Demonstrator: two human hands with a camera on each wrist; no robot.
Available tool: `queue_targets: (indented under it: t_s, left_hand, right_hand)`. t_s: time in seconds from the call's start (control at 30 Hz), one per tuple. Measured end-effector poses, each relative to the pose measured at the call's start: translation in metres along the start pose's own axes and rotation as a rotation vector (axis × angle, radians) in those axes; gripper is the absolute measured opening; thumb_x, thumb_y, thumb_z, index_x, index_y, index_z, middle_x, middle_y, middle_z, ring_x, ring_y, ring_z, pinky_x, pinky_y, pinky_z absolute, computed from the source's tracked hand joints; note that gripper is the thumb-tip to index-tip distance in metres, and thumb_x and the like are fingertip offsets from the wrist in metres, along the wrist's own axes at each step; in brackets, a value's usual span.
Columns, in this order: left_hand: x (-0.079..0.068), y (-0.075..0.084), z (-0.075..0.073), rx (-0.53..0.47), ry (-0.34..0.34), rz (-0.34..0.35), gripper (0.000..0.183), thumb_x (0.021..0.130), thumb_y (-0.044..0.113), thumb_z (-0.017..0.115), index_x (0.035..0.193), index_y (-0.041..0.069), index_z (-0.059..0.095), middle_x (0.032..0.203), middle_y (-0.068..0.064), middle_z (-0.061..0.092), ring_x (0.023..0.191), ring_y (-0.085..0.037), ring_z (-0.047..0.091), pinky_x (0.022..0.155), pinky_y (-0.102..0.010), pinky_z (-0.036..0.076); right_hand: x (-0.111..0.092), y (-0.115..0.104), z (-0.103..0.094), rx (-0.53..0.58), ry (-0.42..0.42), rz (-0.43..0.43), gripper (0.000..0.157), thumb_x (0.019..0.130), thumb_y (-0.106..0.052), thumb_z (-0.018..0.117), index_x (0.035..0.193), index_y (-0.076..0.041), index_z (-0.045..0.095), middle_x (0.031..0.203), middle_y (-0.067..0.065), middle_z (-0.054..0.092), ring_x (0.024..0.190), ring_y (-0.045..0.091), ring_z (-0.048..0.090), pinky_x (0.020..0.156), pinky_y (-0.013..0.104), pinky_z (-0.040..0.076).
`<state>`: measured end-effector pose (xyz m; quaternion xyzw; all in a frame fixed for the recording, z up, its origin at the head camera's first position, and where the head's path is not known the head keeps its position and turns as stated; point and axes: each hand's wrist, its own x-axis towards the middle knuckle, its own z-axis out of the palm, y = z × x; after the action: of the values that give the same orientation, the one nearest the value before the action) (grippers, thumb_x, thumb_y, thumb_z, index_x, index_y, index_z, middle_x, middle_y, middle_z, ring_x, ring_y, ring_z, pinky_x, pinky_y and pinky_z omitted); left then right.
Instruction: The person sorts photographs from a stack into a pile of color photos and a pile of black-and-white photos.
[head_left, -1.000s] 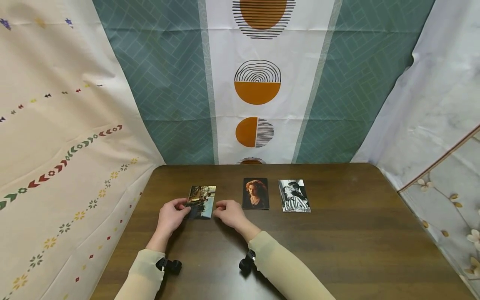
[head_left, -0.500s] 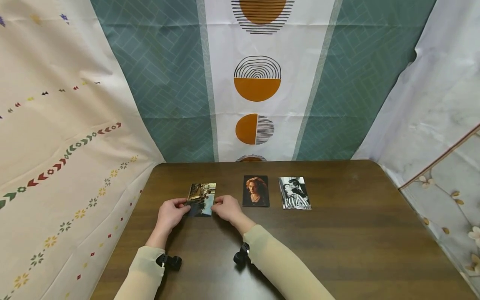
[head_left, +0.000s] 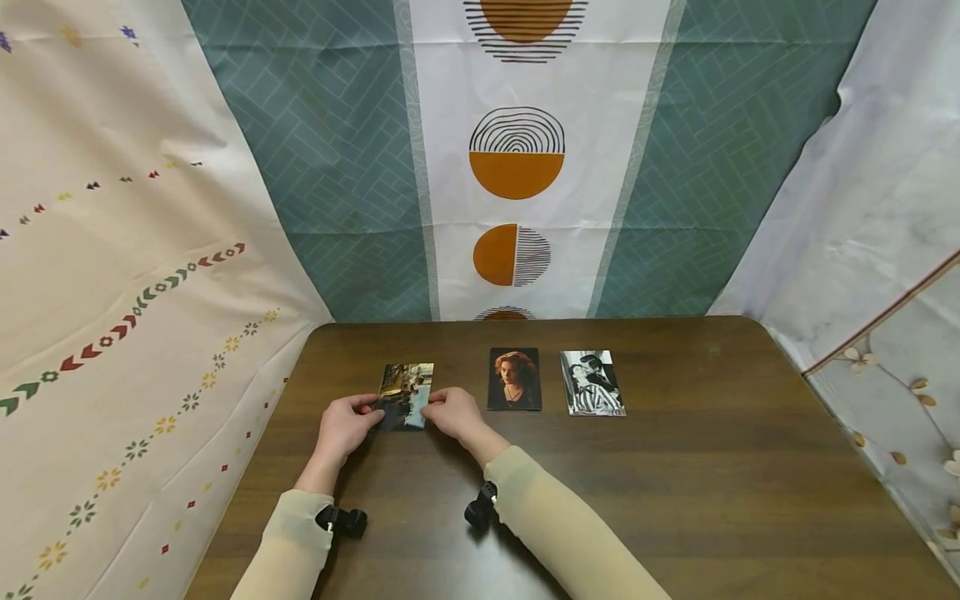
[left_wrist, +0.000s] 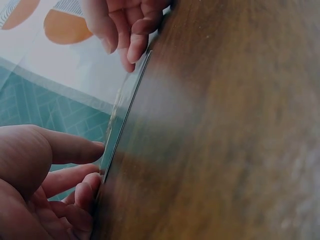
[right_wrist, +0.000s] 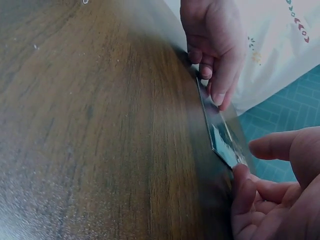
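A glossy picture card [head_left: 407, 395] with a dark and pale blue scene lies on the wooden table, left of two other cards. My left hand [head_left: 348, 428] pinches its left edge, with the thumb over the card and the fingers curled at its side. At the opposite edge, my right hand [head_left: 456, 415] holds the card between thumb and fingertips. From the left wrist view, the card [left_wrist: 125, 117] appears edge-on as a thin sheet close on the tabletop. In the right wrist view its near corner [right_wrist: 222, 145] shows between both hands.
To the right lie a card with a red-haired portrait [head_left: 514, 380] and a black-and-white card of a couple [head_left: 592, 383]. The brown table [head_left: 675, 500] ends at a patterned cloth backdrop [head_left: 517, 83], with a cream cloth [head_left: 150, 292] at the left.
My right hand has moved slightly left, from beside the card onto its right edge. The left hand stays at the left edge. The head view has tilted a little.
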<state>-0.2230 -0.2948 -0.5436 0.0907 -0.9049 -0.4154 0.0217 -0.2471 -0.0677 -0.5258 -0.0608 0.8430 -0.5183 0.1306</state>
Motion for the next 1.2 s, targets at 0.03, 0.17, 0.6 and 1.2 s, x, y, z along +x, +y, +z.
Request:
queue_targets:
  t_s: [0.03, 0.17, 0.6, 1.2]
  left_hand:
    - [0.0, 0.0, 0.0, -0.001, 0.001, 0.001, 0.038, 0.096, 0.014, 0.077, 0.13, -0.003, 0.074, 0.094, -0.007, 0.066, 0.088, -0.028, 0.058, 0.078, -0.038, 0.044]
    - [-0.001, 0.001, 0.0, -0.002, 0.002, -0.004, 0.038, 0.096, 0.013, 0.077, 0.13, -0.003, 0.074, 0.094, -0.006, 0.065, 0.088, -0.027, 0.057, 0.079, -0.038, 0.043]
    - [-0.005, 0.005, 0.0, -0.001, -0.004, 0.005, 0.038, 0.096, 0.012, 0.077, 0.13, -0.004, 0.072, 0.092, -0.006, 0.064, 0.085, -0.027, 0.056, 0.079, -0.04, 0.044]
    - [-0.003, 0.004, 0.0, -0.009, 0.014, -0.015, 0.042, 0.096, 0.015, 0.078, 0.132, -0.004, 0.072, 0.094, -0.007, 0.065, 0.087, -0.027, 0.056, 0.08, -0.038, 0.043]
  right_hand:
    - [0.0, 0.0, 0.0, 0.014, 0.004, 0.004, 0.035, 0.092, -0.016, 0.077, 0.123, 0.0, 0.077, 0.113, 0.008, 0.078, 0.107, 0.025, 0.07, 0.092, 0.04, 0.056]
    - [0.0, 0.0, 0.001, 0.084, 0.01, 0.024, 0.032, 0.093, -0.014, 0.077, 0.122, 0.001, 0.077, 0.11, 0.008, 0.076, 0.096, 0.02, 0.069, 0.082, 0.035, 0.055]
    - [0.003, 0.003, 0.003, 0.257, -0.01, 0.042, 0.035, 0.094, -0.01, 0.074, 0.126, 0.002, 0.074, 0.094, 0.004, 0.072, 0.081, 0.019, 0.066, 0.066, 0.026, 0.046]
    - [-0.001, 0.001, 0.011, 0.206, 0.065, -0.033, 0.043, 0.088, -0.005, 0.084, 0.128, -0.003, 0.069, 0.094, 0.004, 0.076, 0.086, 0.019, 0.071, 0.086, 0.042, 0.058]
